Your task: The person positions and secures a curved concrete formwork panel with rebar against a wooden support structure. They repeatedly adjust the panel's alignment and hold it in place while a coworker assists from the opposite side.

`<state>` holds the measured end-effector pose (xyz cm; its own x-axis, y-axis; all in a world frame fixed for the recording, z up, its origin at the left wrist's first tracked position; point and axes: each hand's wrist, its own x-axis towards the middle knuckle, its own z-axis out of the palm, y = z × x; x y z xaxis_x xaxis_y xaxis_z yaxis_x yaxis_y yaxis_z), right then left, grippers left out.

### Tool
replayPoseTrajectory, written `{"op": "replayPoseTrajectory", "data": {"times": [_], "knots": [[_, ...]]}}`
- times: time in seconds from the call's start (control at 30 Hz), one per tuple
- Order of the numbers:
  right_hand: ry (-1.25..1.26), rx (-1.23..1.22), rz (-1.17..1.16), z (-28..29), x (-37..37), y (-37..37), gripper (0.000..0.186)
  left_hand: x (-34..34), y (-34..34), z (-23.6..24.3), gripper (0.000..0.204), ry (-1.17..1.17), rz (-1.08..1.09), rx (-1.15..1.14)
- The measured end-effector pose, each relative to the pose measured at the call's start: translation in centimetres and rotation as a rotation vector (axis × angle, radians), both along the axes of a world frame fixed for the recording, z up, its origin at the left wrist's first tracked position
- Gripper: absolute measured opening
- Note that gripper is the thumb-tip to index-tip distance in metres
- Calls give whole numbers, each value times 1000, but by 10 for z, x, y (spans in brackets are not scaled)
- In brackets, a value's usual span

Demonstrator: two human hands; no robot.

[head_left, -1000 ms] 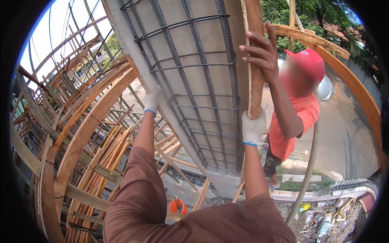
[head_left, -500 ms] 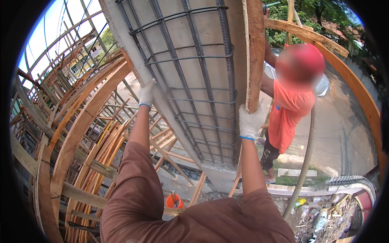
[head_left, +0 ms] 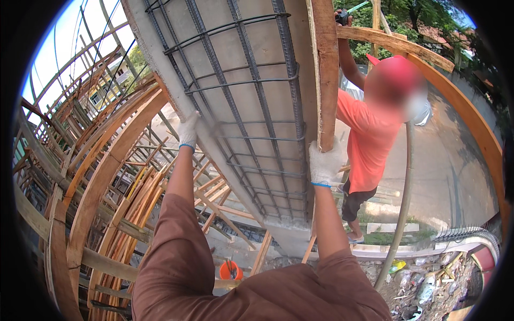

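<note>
In front of me a rebar cage (head_left: 250,80) of ribbed bars and thin ties stands against grey formwork panels (head_left: 213,69). My left hand (head_left: 187,131), in a white knit glove with a blue cuff, grips the left panel's edge; its fingertips are partly hidden. On the other side my right hand (head_left: 325,165), gloved alike, is closed round the lower end of an upright wooden board (head_left: 326,80) along the right panel. Beyond that board a co-worker in an orange shirt (head_left: 369,136) and red cap raises a hand holding a dark tool (head_left: 341,17).
Timber and bamboo scaffolding (head_left: 118,144) crowds the left side. A curved-looking wooden rail (head_left: 455,91) runs at the right, with a bamboo pole (head_left: 405,187) below it. An orange bucket (head_left: 231,271) stands far below, and rubble (head_left: 428,283) lies at lower right.
The cage, panels and board have shifted slightly left and up in view, both my hands staying on them. The co-worker's arm has lifted, and the dark tool now shows.
</note>
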<state>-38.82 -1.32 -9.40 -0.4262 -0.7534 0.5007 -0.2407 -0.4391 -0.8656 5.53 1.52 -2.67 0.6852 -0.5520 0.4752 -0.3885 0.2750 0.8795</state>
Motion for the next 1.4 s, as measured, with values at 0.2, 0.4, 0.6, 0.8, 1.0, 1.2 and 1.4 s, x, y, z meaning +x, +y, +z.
{"op": "replayPoseTrajectory", "data": {"times": [0.2, 0.4, 0.6, 0.8, 1.0, 1.2, 1.4], "knots": [[4, 37, 6, -4, -1, -6, 35, -2, -3, 1, 50, 64, -43, 6], [-19, 1, 15, -6, -1, -9, 34, -3, -2, 0, 53, 97, -58, -9], [-30, -36, -6, 1, -4, -3, 37, -12, -2, 5, 53, 103, -30, 40], [-23, 0, -20, -3, -2, 0, 36, -1, -4, 0, 46, 86, -56, -13], [52, 100, 0, -6, 9, 1, 39, -25, 28, 14, 44, 62, -15, 20], [166, 136, -57, -20, -16, -10, 51, -45, -10, 6, 49, 19, -43, -24], [300, 118, -119, -45, -18, -49, 58, -41, 7, 16, 60, 2, 77, -11]]}}
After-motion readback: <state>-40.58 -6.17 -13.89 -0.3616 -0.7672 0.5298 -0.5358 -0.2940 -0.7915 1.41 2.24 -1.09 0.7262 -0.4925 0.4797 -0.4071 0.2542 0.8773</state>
